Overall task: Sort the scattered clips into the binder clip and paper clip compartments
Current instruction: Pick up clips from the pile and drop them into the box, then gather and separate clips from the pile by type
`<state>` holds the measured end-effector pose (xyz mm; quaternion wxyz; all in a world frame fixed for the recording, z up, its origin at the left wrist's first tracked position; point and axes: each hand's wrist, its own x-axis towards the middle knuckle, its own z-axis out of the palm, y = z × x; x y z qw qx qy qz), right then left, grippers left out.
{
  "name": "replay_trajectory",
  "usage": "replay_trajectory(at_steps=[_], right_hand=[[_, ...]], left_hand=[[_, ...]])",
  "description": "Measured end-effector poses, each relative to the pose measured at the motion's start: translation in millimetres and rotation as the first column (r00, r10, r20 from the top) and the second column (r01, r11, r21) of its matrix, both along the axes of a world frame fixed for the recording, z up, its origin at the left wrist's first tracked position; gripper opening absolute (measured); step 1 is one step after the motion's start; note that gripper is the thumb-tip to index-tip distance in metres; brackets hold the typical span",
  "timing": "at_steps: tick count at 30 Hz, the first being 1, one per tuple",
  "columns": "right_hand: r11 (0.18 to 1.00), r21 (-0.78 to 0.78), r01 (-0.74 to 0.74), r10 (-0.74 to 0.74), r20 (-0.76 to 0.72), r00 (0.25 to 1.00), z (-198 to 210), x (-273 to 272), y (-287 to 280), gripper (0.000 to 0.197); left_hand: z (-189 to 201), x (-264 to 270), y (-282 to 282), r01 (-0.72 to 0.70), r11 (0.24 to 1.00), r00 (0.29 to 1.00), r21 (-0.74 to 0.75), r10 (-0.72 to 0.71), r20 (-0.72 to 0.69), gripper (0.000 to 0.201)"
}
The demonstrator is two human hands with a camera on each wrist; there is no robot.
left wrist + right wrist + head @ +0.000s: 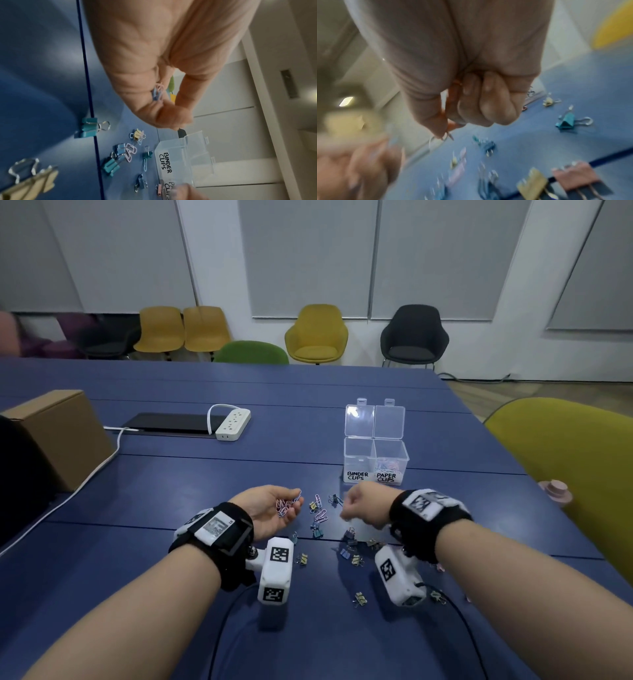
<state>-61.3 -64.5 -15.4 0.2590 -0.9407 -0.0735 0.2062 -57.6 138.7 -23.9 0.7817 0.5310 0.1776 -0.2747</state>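
My left hand (274, 508) lies palm up just above the blue table and cups several pink and blue paper clips (287, 505); the left wrist view shows them held in its curled fingers (158, 92). My right hand (358, 506) hovers to its right, fingers curled, thumb and forefinger pinching a thin paper clip (447, 134). Between and below the hands lie loose paper clips (320, 513) and small binder clips (317, 532). Behind the right hand stands a clear two-part box. The BINDER CLIPS compartment (357, 462) looks empty. The PAPER CLIPS compartment (391, 463) holds several clips.
Both lids of the box (375, 419) stand open. A power strip (233, 424) with a white cable, a black pad (171, 422) and a cardboard box (65, 436) sit at the far left. A yellow chair (575, 467) and a pink object (555, 491) are at the right edge.
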Motion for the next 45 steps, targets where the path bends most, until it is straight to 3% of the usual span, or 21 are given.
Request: replay_trajectory(at_steps=[1, 2, 4, 8, 10, 14, 17, 19, 23, 28, 30, 33, 37, 39, 41, 45], right_hand=[[0.968, 0.22, 0.12, -0.102, -0.092, 0.991, 2.0, -1.1, -10.6, 0.016], [0.859, 0.437, 0.265, -0.188, -0.213, 0.959, 2.4, -1.3, -20.9, 0.02], [0.558, 0.673, 0.486, -0.251, -0.421, 0.872, 3.5, -3.0, -41.9, 0.025], [0.213, 0.746, 0.631, -0.25, -0.583, 0.773, 1.9, -12.4, -78.2, 0.018], [0.134, 0.743, 0.656, -0.29, -0.604, 0.743, -0.6, -14.8, -90.3, 0.015], [0.206, 0.727, 0.655, -0.409, -0.545, 0.732, -6.3, -9.1, -105.6, 0.016], [0.302, 0.698, 0.649, -0.398, -0.526, 0.752, -4.3, -0.1, -114.5, 0.018], [0.366, 0.667, 0.649, -0.387, -0.525, 0.758, 1.8, 8.8, -117.8, 0.019], [0.477, 0.591, 0.651, -0.385, -0.525, 0.759, 23.2, 29.5, -116.2, 0.013], [0.509, 0.596, 0.621, -0.47, -0.412, 0.781, 43.7, 67.3, -108.2, 0.023], [0.495, 0.632, 0.596, -0.508, -0.347, 0.789, 48.2, 82.3, -102.4, 0.027], [0.525, 0.644, 0.557, -0.566, -0.225, 0.793, 51.3, 100.1, -93.9, 0.03], [0.573, 0.656, 0.491, -0.577, -0.103, 0.81, 41.7, 114.3, -82.1, 0.033], [0.673, 0.587, 0.45, -0.538, -0.03, 0.843, 34.2, 116.9, -78.4, 0.023], [0.791, 0.472, 0.389, -0.468, 0.058, 0.882, 28.3, 117.5, -78.3, 0.032], [0.868, 0.393, 0.302, -0.416, 0.245, 0.876, 28.7, 108.2, -77.9, 0.037]], left_hand=[[-0.9, -0.7, -0.8, -0.006, 1.0, 1.0, 0.008, 0.006, 0.007, 0.015], [-1.8, -1.0, -1.9, -0.01, 1.0, 1.0, 0.025, 0.009, 0.017, 0.013], [-3.0, 0.4, -5.2, 0.003, 0.998, 1.0, 0.06, -0.005, 0.027, 0.01], [-0.3, 6.7, -17.5, 0.171, 0.977, 0.985, 0.124, -0.168, -0.034, 0.021], [1.4, 12.1, -27.4, 0.282, 0.939, 0.959, 0.196, -0.272, -0.076, 0.023], [10.0, 27.2, -53.4, 0.477, 0.793, 0.875, 0.38, -0.467, -0.123, 0.02], [28.0, 46.5, -77.8, 0.504, 0.761, 0.849, 0.409, -0.524, -0.072, 0.017], [42.9, 61.5, -97.8, 0.468, 0.801, 0.865, 0.372, -0.502, -0.008, 0.021], [66.2, 87.6, -140.1, 0.234, 0.954, 0.955, 0.186, -0.261, 0.138, 0.037], [64.6, 110.5, -178.4, 0.042, 0.998, 0.973, 0.037, -0.049, 0.227, 0.05], [55.0, 116.7, -185.2, 0.043, 0.995, 0.966, 0.094, -0.066, 0.25, 0.059], [45.6, 119.7, -182.1, 0.056, 0.981, 0.957, 0.186, -0.107, 0.271, 0.056], [50.1, 111.0, -154.8, -0.024, 0.927, 0.877, 0.374, -0.161, 0.453, 0.041], [52.8, 103.0, -134.4, -0.034, 0.893, 0.811, 0.449, -0.238, 0.535, 0.027], [49.7, 97.4, -110.4, -0.064, 0.84, 0.773, 0.539, -0.3, 0.559, 0.02], [30.7, 90.1, -64.5, -0.005, 0.685, 0.77, 0.728, -0.462, 0.44, 0.021]])
